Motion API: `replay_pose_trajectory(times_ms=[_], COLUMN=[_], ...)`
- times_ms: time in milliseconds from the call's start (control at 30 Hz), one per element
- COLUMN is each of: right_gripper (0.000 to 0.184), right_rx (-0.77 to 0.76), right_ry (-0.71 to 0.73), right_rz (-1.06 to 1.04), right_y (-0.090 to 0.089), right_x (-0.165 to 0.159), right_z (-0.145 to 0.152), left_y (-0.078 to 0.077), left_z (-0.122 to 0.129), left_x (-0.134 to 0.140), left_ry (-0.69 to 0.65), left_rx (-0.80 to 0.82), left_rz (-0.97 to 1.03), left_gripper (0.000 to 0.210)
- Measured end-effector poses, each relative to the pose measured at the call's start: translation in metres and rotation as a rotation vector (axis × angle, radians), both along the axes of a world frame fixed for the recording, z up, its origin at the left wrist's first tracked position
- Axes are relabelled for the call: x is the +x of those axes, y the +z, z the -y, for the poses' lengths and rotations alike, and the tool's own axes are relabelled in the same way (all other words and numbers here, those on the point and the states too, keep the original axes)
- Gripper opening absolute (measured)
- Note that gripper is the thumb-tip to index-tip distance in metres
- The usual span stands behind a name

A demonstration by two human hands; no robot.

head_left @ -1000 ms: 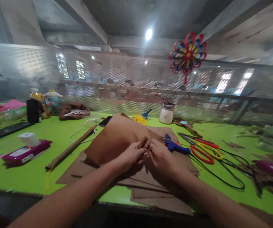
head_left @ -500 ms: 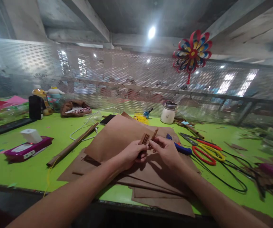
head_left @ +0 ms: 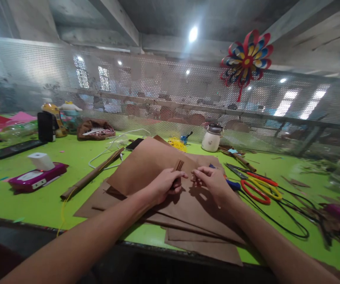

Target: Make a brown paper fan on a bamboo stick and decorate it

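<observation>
Clock centred on person's two hands. Left hand (head_left: 170, 183): fingers curled snugly around bundle of brown strips (head_left: 179, 165), ends poking up toward twelve. Right hand (head_left: 213, 183), at left hand's three o'clock, just apart: fingertips bent close together; cannot tell whether they pinch anything. Beneath both: brown paper sheets (head_left: 203, 246) on green table (head_left: 39, 205). Blue glue gun (head_left: 233, 184) at three, partly behind right hand; red-and-yellow-handled scissors (head_left: 257, 184) beyond. Rolled brown tube (head_left: 92, 174) at nine. White jar (head_left: 210, 141) at one.
</observation>
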State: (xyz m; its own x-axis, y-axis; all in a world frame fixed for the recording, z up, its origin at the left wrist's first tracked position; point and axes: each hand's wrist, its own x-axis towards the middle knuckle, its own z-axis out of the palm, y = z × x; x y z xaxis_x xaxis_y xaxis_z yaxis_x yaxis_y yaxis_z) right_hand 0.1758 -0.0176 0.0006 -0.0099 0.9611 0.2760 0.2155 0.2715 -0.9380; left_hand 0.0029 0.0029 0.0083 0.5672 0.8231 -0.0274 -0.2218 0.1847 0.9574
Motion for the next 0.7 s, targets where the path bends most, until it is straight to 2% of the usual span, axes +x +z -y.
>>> replay_pose_trajectory(times_ms=[167, 267, 400, 500, 700], right_gripper=[0.018, 0.016, 0.015, 0.018, 0.028], right_rx=[0.196, 0.273, 0.282, 0.206, -0.136], right_ry=[-0.133, -0.168, -0.146, -0.107, 0.081], right_rz=[0.324, 0.412, 0.427, 0.371, 0.088], right_y=[-0.002, -0.004, -0.004, -0.001, -0.003], right_x=[-0.004, -0.012, -0.019, -0.020, -0.015], right_z=[0.002, 0.007, 0.013, 0.014, 0.013], left_y=[-0.006, -0.008, -0.007, -0.006, -0.006], left_z=[-0.006, -0.008, -0.006, -0.006, -0.011], left_x=[0.000, 0.000, 0.000, 0.000, -0.003], left_ry=[0.139, 0.127, 0.077, 0.141, 0.205], left_rx=[0.016, 0.042, 0.106, 0.120, 0.107], left_rz=[0.017, 0.010, 0.028, 0.017, 0.029], left_gripper=[0.013, 0.023, 0.029, 0.027, 0.027])
